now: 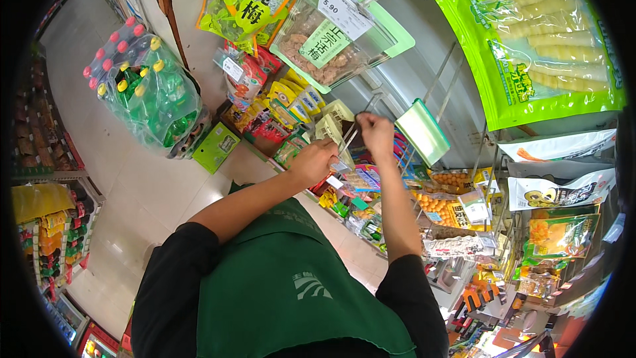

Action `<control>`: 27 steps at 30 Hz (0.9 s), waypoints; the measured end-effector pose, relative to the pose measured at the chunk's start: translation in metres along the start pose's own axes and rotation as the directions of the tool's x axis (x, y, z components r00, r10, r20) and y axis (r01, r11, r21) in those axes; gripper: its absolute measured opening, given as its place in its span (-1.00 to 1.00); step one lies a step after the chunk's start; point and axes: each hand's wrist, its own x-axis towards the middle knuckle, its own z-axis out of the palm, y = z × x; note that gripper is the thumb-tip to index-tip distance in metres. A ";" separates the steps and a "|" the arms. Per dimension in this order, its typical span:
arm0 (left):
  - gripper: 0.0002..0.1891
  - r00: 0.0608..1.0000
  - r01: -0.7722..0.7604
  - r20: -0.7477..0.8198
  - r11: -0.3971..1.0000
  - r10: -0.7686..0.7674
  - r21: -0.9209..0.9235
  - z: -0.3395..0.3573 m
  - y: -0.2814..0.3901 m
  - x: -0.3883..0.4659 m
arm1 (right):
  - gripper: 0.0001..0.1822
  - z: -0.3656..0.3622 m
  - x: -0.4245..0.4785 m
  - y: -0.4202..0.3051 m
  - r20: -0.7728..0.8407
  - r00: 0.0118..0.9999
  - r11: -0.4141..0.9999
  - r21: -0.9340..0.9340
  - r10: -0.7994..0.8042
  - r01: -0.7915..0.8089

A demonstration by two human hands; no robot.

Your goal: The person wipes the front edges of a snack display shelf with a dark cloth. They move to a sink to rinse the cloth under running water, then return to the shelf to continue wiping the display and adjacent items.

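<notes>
Both hands are at a metal display hook [349,140] that projects from the rack. My left hand [316,159] is at its outer end, beside a clear price-tag holder [340,167]; the fingers are bent, but their hold is unclear. My right hand [376,134] is farther in, its fingers curled by the dark top of a cream snack packet [330,127]; whether it grips the packet cannot be told. A green-edged packet [423,132] hangs just right of my right hand. Above both hands hangs a clear pouch of dried plums [313,47] with a price tag.
Shrink-wrapped green bottles [154,94] stand on the tiled floor at the left, beside a green box [216,147]. Small snack packets [293,102] fill the lower rack. A large green packet [541,40] hangs at upper right; bare hooks and bags of yellow snacks [437,209] are on the right.
</notes>
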 end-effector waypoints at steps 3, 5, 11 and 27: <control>-0.86 0.999 -0.026 -0.028 0.999 0.025 -0.031 0.004 0.001 0.000 | -0.76 0.015 0.047 0.060 -0.135 0.988 0.979 0.195 0.077 -0.050; -0.86 0.998 -0.056 -0.035 0.998 0.055 -0.028 0.003 0.007 0.003 | -0.74 0.019 0.066 0.087 -0.208 0.975 0.957 0.290 0.084 -0.021; -0.84 0.999 0.040 -0.025 0.998 -0.041 -0.049 0.004 0.006 0.004 | -0.76 0.013 0.062 0.079 -0.114 0.993 0.999 -0.008 -0.032 0.031; -0.86 0.997 0.069 0.025 0.997 -0.069 -0.033 0.004 0.003 0.004 | -0.81 0.008 -0.024 0.010 -0.121 0.988 0.996 0.002 -0.091 0.092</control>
